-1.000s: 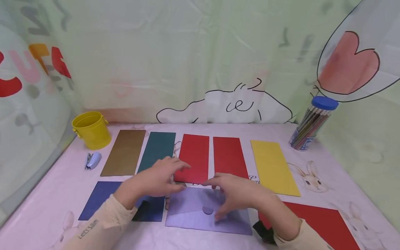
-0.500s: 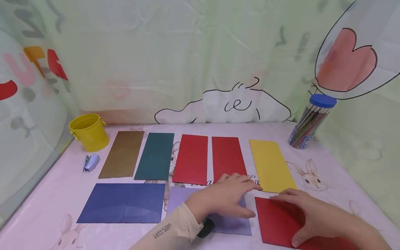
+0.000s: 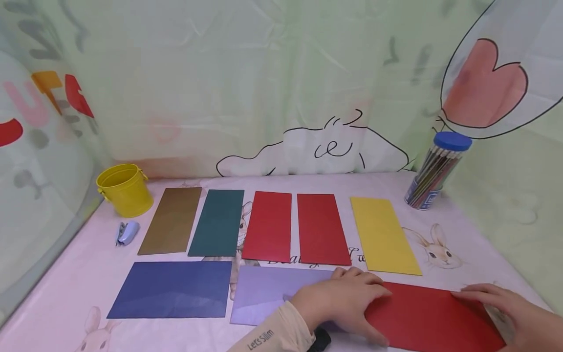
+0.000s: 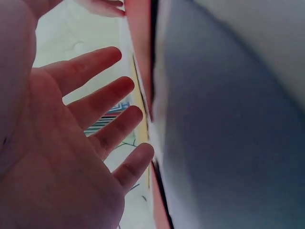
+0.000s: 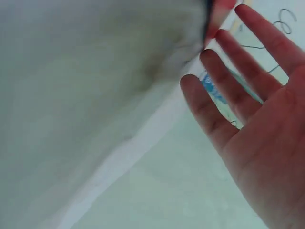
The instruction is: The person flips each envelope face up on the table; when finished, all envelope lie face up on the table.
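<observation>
A flat red rectangular card (image 3: 431,318) lies lengthwise on the table at the front right. At its left end is my left hand (image 3: 347,300), which also covers part of a lilac card (image 3: 272,293). My right hand (image 3: 514,313) is at the red card's right end, cut off by the frame edge. Each wrist view shows its hand with extended, spread fingers: the left fingers (image 4: 107,98) beside the red edge, the right fingers (image 5: 214,86) near a dark-edged corner. Firm contact with the card cannot be made out.
A blue card (image 3: 171,288) lies front left. Behind stand in a row brown (image 3: 171,220), green (image 3: 217,222), red (image 3: 267,226), red (image 3: 323,229) and yellow cards (image 3: 384,234). A yellow bucket (image 3: 132,195), a small lilac stapler (image 3: 127,233) and a pencil tub (image 3: 435,173) flank them.
Both hands have moved right from the lilac card to the red card's two ends. The left hand came off the lilac card's far left side; the right hand slid across the red card.
</observation>
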The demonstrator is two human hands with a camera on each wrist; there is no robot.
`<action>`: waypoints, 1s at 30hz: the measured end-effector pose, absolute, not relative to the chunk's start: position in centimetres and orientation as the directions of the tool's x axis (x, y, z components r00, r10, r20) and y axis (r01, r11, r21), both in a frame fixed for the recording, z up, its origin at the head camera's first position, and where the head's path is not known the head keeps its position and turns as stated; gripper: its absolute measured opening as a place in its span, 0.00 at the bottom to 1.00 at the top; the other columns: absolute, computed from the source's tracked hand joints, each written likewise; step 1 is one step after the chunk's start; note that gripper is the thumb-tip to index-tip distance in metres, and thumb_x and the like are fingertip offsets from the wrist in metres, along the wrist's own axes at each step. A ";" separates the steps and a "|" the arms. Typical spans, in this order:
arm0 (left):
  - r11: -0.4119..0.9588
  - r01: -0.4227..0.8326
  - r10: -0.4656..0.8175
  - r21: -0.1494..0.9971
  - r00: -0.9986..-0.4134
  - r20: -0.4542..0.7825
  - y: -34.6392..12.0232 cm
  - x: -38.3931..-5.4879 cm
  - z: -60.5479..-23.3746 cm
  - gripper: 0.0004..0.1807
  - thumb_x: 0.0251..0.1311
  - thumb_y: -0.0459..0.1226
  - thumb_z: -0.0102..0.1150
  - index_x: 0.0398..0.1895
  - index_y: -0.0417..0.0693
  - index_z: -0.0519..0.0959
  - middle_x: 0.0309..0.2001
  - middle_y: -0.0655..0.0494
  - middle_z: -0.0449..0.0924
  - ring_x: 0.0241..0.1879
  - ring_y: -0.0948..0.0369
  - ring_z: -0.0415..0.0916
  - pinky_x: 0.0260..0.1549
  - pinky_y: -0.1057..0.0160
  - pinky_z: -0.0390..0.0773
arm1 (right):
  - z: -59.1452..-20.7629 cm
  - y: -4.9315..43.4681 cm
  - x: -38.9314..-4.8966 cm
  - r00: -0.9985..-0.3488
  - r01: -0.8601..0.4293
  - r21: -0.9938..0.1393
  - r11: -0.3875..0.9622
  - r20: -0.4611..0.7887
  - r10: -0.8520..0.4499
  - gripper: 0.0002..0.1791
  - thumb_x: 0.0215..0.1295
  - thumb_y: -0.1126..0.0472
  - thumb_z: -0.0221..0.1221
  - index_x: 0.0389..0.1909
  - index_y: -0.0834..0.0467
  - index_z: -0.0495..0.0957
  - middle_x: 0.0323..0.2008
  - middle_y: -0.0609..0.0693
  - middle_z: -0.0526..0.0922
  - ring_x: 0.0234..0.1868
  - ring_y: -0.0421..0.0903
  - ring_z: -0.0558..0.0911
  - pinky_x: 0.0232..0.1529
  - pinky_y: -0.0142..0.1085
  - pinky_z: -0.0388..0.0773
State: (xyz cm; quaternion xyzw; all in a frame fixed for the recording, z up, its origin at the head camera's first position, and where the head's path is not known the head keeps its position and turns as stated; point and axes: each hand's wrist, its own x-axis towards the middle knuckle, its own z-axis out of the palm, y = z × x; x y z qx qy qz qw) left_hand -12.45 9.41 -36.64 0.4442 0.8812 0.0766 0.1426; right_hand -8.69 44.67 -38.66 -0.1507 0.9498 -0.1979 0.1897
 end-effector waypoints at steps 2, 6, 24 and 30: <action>0.595 0.766 0.803 0.244 -0.564 -0.190 9.4 -12.3 -36.9 0.42 0.51 0.69 0.64 0.71 0.78 0.67 0.67 0.80 0.60 0.64 0.74 0.53 0.59 0.66 0.57 | -39.5 46.0 -8.6 -0.870 -0.312 -0.412 0.856 -0.237 -0.432 0.46 0.45 0.52 0.80 0.63 0.66 0.71 0.56 0.68 0.70 0.56 0.37 0.69 0.33 0.35 0.83; 0.593 0.780 0.805 0.203 -0.564 -0.183 9.4 -12.3 -37.2 0.44 0.48 0.70 0.66 0.71 0.76 0.68 0.69 0.79 0.59 0.66 0.72 0.52 0.62 0.65 0.56 | -40.5 47.2 -8.5 -0.860 -0.383 -0.411 0.827 -0.168 -0.482 0.44 0.45 0.53 0.79 0.62 0.64 0.72 0.56 0.65 0.70 0.49 0.15 0.56 0.33 0.30 0.80; 0.575 0.797 0.818 0.186 -0.560 -0.130 9.6 -12.7 -37.3 0.37 0.46 0.69 0.68 0.63 0.79 0.76 0.58 0.81 0.68 0.57 0.75 0.60 0.58 0.65 0.58 | -40.0 47.5 -8.2 -0.876 -0.221 -0.423 0.879 -0.309 -0.369 0.43 0.51 0.51 0.76 0.65 0.64 0.71 0.64 0.64 0.69 0.52 0.21 0.65 0.34 0.38 0.84; 0.519 0.792 0.845 0.323 -0.532 -0.051 9.0 -13.3 -36.5 0.28 0.52 0.63 0.68 0.59 0.79 0.79 0.42 0.87 0.75 0.40 0.86 0.64 0.48 0.68 0.59 | -39.4 49.0 -7.9 -0.868 -0.139 -0.484 0.864 -0.361 -0.342 0.34 0.63 0.51 0.69 0.68 0.55 0.72 0.61 0.31 0.69 0.49 0.12 0.59 0.34 0.33 0.80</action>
